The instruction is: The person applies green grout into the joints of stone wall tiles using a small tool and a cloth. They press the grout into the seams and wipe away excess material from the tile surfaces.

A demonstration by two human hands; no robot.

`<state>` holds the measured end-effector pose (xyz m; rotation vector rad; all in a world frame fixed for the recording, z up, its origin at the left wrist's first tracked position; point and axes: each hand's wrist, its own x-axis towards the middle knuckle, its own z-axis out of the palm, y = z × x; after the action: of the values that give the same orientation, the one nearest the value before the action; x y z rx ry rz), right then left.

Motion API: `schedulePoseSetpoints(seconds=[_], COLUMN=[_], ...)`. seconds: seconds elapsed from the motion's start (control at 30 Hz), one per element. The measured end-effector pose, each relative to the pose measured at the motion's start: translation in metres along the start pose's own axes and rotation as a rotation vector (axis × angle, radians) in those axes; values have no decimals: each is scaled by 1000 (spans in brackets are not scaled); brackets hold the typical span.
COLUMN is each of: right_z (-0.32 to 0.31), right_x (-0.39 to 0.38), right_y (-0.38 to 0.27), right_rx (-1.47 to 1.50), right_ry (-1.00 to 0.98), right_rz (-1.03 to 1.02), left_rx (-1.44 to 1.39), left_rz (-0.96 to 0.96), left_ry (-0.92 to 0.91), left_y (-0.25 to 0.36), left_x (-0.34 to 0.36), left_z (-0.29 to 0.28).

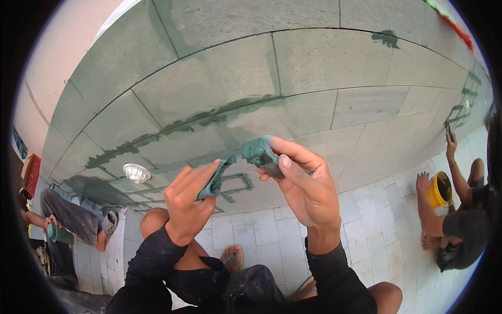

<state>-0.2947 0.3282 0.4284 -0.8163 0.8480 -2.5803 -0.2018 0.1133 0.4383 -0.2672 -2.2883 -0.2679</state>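
My left hand (191,201) is closed around a thin, bent piece smeared with dark green grout (215,180); its exact kind is hard to make out. In my right hand (308,186), thumb and fingers pinch a small rectangular block (272,165), its upper end carrying a thick lump of the same green paste (255,150). The two pieces are close together but apart, held up before the tiled wall (308,60). Green grout (193,121) lies smeared along a long joint behind them, and more outlines lower tiles.
A round white fixture (137,173) projects from the wall at left. To the right, a co-worker with a yellow bucket (439,189) reaches a tool to the wall. Another person at far left holds a green container (60,234). Pale tiles cover the floor (282,238).
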Motion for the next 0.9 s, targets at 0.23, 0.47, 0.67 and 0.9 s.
schedulePoseSetpoints(seconds=[0.23,0.47,0.67,0.9], right_z=[-36,-81,-82,-71], right_x=[32,84,108,101], right_y=[-90,-132,-132,-128], right_rx=[-424,-1088,-1279,-1456], right_ry=[378,673,633,666], right_rz=[-699,-1216,-1433,-1352], left_rx=[-128,-208,-236,-253], left_rz=[-4,-23,-39,-46], left_ry=[-46,-96,-100,-141], left_y=[24,32,30,28], left_x=[5,3,1,0], left_z=[-9,-9,-7,-6])
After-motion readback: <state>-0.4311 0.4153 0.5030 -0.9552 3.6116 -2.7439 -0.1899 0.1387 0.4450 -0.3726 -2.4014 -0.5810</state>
